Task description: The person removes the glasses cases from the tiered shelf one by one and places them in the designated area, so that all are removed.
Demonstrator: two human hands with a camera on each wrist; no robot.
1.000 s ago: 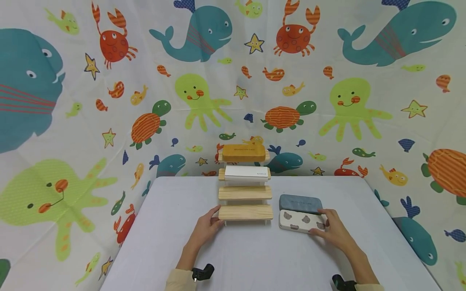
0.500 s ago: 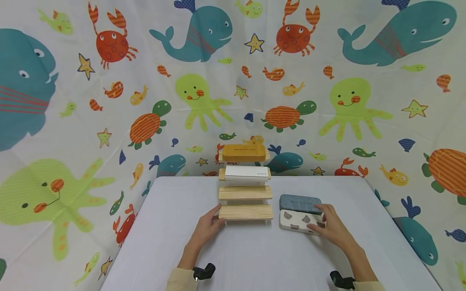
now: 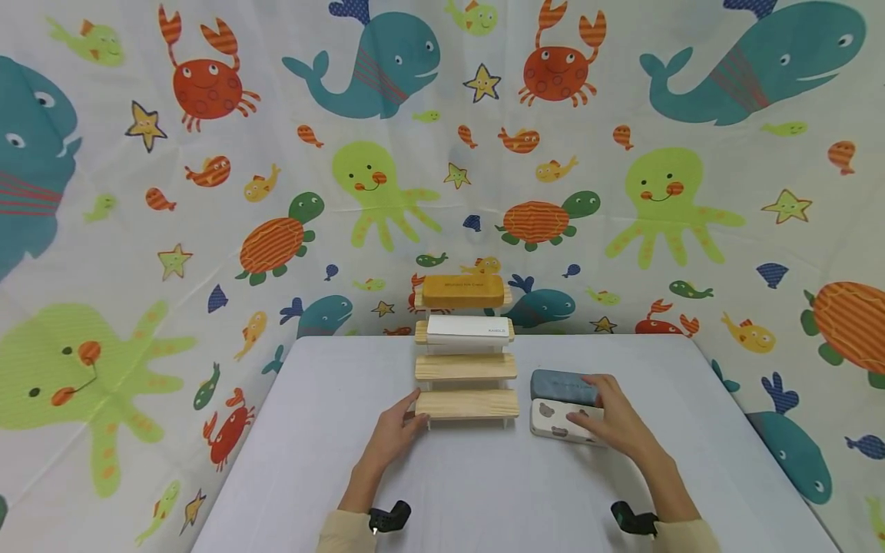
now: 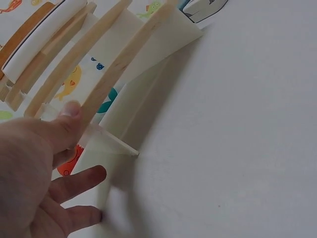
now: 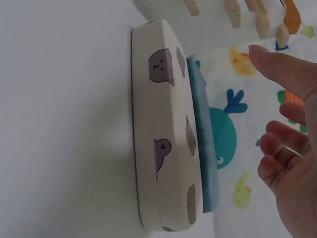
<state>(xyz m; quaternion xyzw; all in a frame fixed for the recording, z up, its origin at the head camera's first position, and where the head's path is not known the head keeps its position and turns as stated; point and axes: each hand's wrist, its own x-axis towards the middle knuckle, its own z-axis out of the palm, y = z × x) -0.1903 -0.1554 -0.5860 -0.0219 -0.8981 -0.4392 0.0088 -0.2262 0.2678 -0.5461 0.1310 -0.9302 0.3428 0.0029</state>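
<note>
My left hand (image 3: 394, 434) holds the left end of the lowest plank of a tiered wooden rack (image 3: 466, 404), thumb at the plank's end in the left wrist view. Over the right part of two glasses cases hangs my right hand (image 3: 618, 415), its fingers apart and nothing between them. The nearer case (image 5: 173, 148) is white with brown bear heads. Right behind it lies a blue-grey case (image 3: 560, 385). My right hand partly hides both in the head view, while the right wrist view has its fingers clear of them.
On the rack's top plank sits a mustard-yellow case (image 3: 463, 291), and a white case (image 3: 467, 327) lies one plank below. The two lower planks are bare. A curtain (image 3: 442, 207) printed with sea animals surrounds the white table (image 3: 332, 376).
My right hand has lifted off the right end of the bear case and shifted left and forward over both cases. The left hand stays at the rack. At left, the curtain has shifted leftward.
</note>
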